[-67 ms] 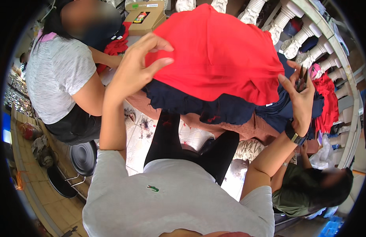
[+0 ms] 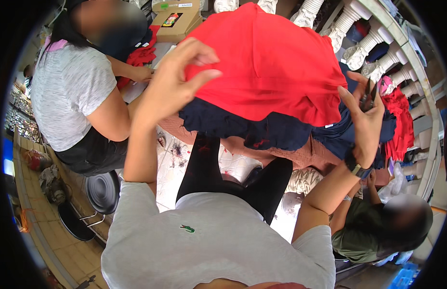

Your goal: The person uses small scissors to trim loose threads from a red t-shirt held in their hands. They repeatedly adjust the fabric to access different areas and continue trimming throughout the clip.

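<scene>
A red garment [image 2: 271, 67] lies on top of a pile in front of me, over navy cloth [image 2: 243, 130] and a brownish-pink textured piece [image 2: 300, 154]. My left hand [image 2: 173, 84] is raised at the pile's left side, thumb and fingers pinching the red garment's left edge. At the right edge, my right hand [image 2: 365, 123], with a watch on its wrist, holds small dark scissors [image 2: 369, 96] against the red and navy cloth. Below are my grey shirt and black trousers [image 2: 204, 168].
A seated person in a light grey top [image 2: 69, 96] works at the left, and another in an olive shirt [image 2: 363, 231] sits low at the right. A cardboard box [image 2: 177, 21] is at the top, white balusters [image 2: 373, 43] and red clothes [image 2: 402, 120] at the right, black stools [image 2: 103, 192] lower left.
</scene>
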A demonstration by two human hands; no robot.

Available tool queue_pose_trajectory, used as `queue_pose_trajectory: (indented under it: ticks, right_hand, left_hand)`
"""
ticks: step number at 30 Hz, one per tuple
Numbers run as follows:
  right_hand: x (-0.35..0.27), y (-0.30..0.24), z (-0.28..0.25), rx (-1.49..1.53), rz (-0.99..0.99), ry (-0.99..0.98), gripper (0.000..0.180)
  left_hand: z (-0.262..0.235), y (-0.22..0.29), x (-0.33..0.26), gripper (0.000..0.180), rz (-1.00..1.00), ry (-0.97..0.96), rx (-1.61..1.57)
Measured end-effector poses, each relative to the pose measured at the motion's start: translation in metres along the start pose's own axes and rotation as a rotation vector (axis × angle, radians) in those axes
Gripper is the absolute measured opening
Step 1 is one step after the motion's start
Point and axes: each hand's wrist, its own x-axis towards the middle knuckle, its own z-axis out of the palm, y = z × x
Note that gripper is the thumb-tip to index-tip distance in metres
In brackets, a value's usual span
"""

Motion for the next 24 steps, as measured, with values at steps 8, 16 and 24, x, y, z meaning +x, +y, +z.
queue_pose_trajectory:
  ticks: [8,16,24]
  right_hand:
    - [-0.028,0.032,0.113,0.021,0.048,-0.022,0.024]
    - [0.0,-0.004,0.092,-0.026,-0.158,-0.028,0.035]
    - [0.024,0.027,0.097,-0.334,-0.405,-0.235,0.03]
  left_hand:
    - [0.109,-0.012,0.034,0.033,0.032,0.274,-0.088]
    - [0.124,-0.039,0.056,0.011,-0.054,0.125,-0.016]
    - [0.115,-0.033,0.064,0.009,-0.186,0.051,-0.4]
